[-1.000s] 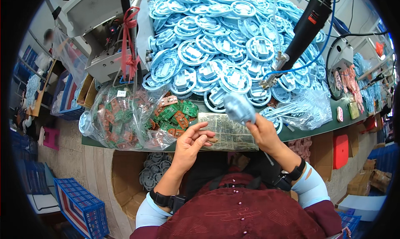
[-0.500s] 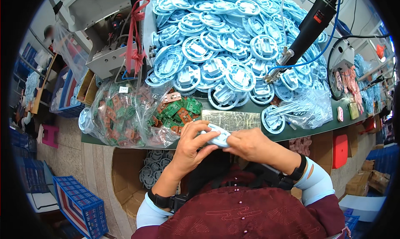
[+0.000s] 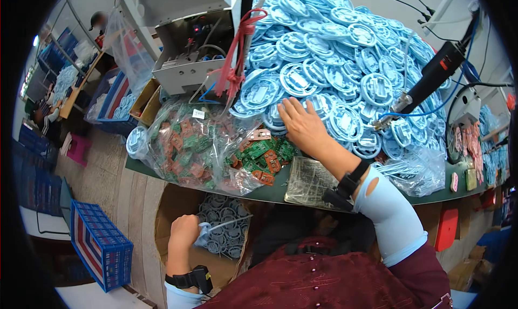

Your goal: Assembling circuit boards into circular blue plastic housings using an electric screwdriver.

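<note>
My right hand (image 3: pixel 303 124) reaches over the table onto a heap of round light blue plastic housings (image 3: pixel 345 74). Its fingers are stretched out, and the fingertips rest on the near left side of the heap. My left hand (image 3: pixel 185 231) is low on the left, closed, above a cardboard box (image 3: pixel 167 212) under the table edge. A light blue plastic part (image 3: pixel 204 234) with a thin pale rod pokes out beside its fingers; the fist hides the rest. Inside the box lie several greyish-blue round parts (image 3: pixel 224 233).
Clear bags of green and brown circuit boards (image 3: pixel 183 142) lie left of a metallic plate (image 3: pixel 310 182). A black electric screwdriver (image 3: pixel 440 66) hangs at the right, near a bag of light blue sticks (image 3: pixel 415 171). A blue crate (image 3: pixel 102 247) stands on the floor.
The hands have parted from the light blue part they held together. My left hand went down left to the box; my right went up onto the heap. The view has shifted.
</note>
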Tool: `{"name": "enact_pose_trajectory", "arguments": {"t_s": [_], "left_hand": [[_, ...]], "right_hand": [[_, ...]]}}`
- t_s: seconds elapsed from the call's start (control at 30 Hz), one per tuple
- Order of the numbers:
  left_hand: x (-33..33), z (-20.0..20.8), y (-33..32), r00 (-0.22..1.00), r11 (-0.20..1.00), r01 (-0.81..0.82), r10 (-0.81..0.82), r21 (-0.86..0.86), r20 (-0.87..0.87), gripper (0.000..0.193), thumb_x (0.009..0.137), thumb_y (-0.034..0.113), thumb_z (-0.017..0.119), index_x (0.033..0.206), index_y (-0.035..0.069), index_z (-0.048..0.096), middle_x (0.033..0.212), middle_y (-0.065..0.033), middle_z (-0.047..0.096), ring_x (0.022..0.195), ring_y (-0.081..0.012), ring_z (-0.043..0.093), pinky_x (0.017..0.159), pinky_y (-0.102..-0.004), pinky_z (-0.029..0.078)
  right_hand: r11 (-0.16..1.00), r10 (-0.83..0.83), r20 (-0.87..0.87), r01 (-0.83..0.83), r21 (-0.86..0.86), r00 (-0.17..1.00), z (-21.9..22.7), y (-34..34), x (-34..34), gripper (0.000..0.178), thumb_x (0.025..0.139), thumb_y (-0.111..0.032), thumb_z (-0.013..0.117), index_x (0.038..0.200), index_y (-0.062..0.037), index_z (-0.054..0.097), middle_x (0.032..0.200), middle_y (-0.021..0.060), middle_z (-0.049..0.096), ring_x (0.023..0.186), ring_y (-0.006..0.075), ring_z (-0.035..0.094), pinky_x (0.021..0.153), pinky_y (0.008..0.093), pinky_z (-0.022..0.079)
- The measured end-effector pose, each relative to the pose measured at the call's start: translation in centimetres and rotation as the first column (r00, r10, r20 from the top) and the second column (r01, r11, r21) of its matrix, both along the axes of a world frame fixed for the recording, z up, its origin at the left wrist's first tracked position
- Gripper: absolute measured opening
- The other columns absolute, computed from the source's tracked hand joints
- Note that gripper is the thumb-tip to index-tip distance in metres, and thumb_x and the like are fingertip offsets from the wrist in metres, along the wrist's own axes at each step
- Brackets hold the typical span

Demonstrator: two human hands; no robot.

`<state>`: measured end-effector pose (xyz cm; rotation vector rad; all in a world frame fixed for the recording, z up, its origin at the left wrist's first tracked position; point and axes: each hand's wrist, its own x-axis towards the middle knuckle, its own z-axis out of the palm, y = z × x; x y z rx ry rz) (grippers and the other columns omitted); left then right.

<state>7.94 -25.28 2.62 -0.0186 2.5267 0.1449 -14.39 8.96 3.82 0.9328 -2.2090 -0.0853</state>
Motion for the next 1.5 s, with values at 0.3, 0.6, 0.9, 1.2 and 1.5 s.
{"name": "enact_pose_trajectory", "arguments": {"t_s": [0.3, 0.6, 0.9, 1.2, 1.5], "left_hand": [[-7.1, 0.3, 12.9, 0.603, 0.716, 0.542, 0.034, 0.440, -0.797, 0.020, 0.078, 0.009, 0.070, 0.097, 0.005, 0.064, 0.094, -0.0090, 0.062, 0.085, -0.0278, 0.063, 0.071, -0.0371, 0.052], [-9.1, -2.2, 14.6, 0.634, 0.816, 0.476, -0.061, 0.327, -0.771, 0.023, 0.073, 0.002, 0.068, 0.096, 0.003, 0.066, 0.090, -0.0087, 0.056, 0.084, -0.0275, 0.059, 0.069, -0.0384, 0.050], [-8.9, -2.3, 14.4, 0.503, 0.799, 0.568, -0.148, 0.197, -0.851, 0.017, 0.073, -0.003, 0.069, 0.090, 0.000, 0.065, 0.092, -0.0086, 0.060, 0.084, -0.0277, 0.057, 0.072, -0.0384, 0.047], [-8.9, -2.1, 14.4, 0.589, 0.812, 0.472, 0.000, 0.344, -0.808, 0.027, 0.072, -0.001, 0.073, 0.097, 0.001, 0.066, 0.093, -0.0110, 0.058, 0.086, -0.0291, 0.056, 0.074, -0.0380, 0.047], [-8.6, -2.7, 14.3, 0.598, 0.886, 0.331, 0.068, 0.324, -0.798, 0.019, 0.072, 0.001, 0.075, 0.087, 0.002, 0.064, 0.089, -0.0106, 0.055, 0.085, -0.0292, 0.053, 0.074, -0.0384, 0.046]], "right_hand": [[0.763, 0.136, 0.388, 0.153, -0.627, 0.912, 6.4, 2.2, 2.4, 0.015, 0.087, -0.012, 0.063, 0.079, -0.0006, 0.058, 0.078, 0.0146, 0.054, 0.068, 0.0322, 0.054, 0.059, 0.0392, 0.043], [0.234, 0.511, 0.801, 0.847, -0.478, 0.311, -1.0, 11.6, 16.7, 0.028, 0.093, -0.011, 0.061, 0.115, 0.0017, 0.048, 0.076, 0.0056, 0.062, 0.056, 0.0090, 0.058, 0.048, 0.0234, 0.049], [0.193, 0.554, 0.771, 0.853, -0.485, 0.313, -1.2, 12.7, 19.1, 0.053, 0.089, -0.014, 0.064, 0.136, -0.0029, 0.040, 0.065, 0.0042, 0.055, 0.055, 0.0114, 0.056, 0.050, 0.0255, 0.044], [0.879, 0.012, 0.722, 0.337, -0.338, 0.692, 1.0, 12.3, 18.1, 0.058, 0.064, -0.002, 0.068, 0.121, -0.0090, 0.060, 0.114, 0.0159, 0.054, 0.096, 0.0322, 0.055, 0.081, 0.0416, 0.047], [0.982, -0.169, 0.525, 0.189, 0.015, 0.834, -0.3, 14.2, 17.2, 0.057, 0.065, -0.006, 0.072, 0.121, -0.0104, 0.059, 0.116, 0.0115, 0.054, 0.095, 0.0276, 0.053, 0.076, 0.0385, 0.042]]}}
